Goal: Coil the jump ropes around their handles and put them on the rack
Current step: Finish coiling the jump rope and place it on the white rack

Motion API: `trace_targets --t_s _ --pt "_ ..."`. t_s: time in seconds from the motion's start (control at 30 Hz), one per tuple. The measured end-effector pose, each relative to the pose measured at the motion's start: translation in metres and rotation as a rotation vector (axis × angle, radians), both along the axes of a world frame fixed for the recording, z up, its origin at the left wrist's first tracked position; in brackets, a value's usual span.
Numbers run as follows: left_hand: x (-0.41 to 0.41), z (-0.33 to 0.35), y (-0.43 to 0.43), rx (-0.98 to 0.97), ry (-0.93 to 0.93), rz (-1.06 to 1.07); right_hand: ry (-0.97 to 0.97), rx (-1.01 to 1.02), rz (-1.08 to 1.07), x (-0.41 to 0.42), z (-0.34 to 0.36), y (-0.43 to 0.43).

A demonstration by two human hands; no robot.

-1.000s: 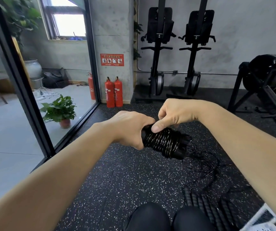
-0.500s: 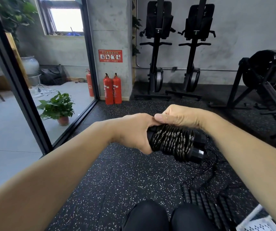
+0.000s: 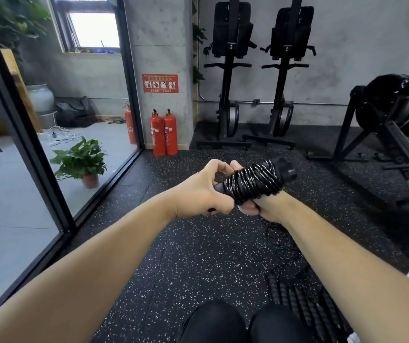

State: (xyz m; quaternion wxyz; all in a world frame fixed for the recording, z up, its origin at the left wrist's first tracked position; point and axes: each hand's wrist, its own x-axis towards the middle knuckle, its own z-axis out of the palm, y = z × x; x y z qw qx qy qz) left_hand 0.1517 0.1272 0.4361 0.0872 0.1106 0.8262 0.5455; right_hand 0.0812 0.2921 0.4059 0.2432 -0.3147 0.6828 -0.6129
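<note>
Black rubber flooring flecked with white (image 3: pixel 198 256) covers the gym. At 12 o'clock a grey concrete pillar (image 3: pixel 159 45) bears a red safety sign (image 3: pixel 160 83), with two red fire extinguishers (image 3: pixel 157 134) at its foot. At 1 o'clock two black exercise machines (image 3: pixel 228 70) stand against a grey wall (image 3: pixel 346 45). At 10 o'clock, beyond a black-framed glass partition (image 3: pixel 24 134), a green potted plant (image 3: pixel 82 159) sits on pale tiles. A bright window (image 3: pixel 94 28) shows at 11 o'clock.

Single head-worn wide-angle view, facing forward and down. Knees (image 3: pixel 243 323) sit at the near bottom edge and both forearms enter from the near corners. The left hand (image 3: pixel 198 194) and right hand (image 3: pixel 260 209) are close, mid-frame, on the jump rope (image 3: pixel 252 181). The far wall (image 3: pixel 346 45) is straight ahead, with a glass partition (image 3: pixel 25 144) along the left.
</note>
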Motion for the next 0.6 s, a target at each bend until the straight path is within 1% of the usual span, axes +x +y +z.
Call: trace_targets --t_s 0.07,0.13,0.27,0.33,0.47,0.53,0.6 --pt "-0.001 -0.003 0.002 0.154 -0.031 -0.006 -0.042 -0.021 -0.194 0.001 -0.002 -0.007" --pt "-0.002 -0.007 0.003 0.279 -0.049 0.005 -0.052 -0.021 -0.317 0.004 -0.002 -0.016" --pt "-0.002 -0.013 0.002 0.476 -0.097 0.056 -0.141 -0.04 -0.505 0.014 -0.003 -0.022" --pt "-0.002 -0.017 0.001 0.537 -0.123 0.081 -0.126 -0.075 -0.546 0.02 -0.001 -0.024" --pt "-0.004 -0.023 0.001 0.656 -0.192 0.106 0.021 -0.119 -0.63 0.03 0.0 -0.024" --pt "-0.004 -0.023 0.003 0.722 -0.23 0.119 0.185 -0.106 -0.693 0.03 -0.004 -0.021" --pt "-0.004 -0.023 0.005 0.794 -0.257 0.145 0.368 -0.044 -0.724 0.029 -0.008 -0.018"
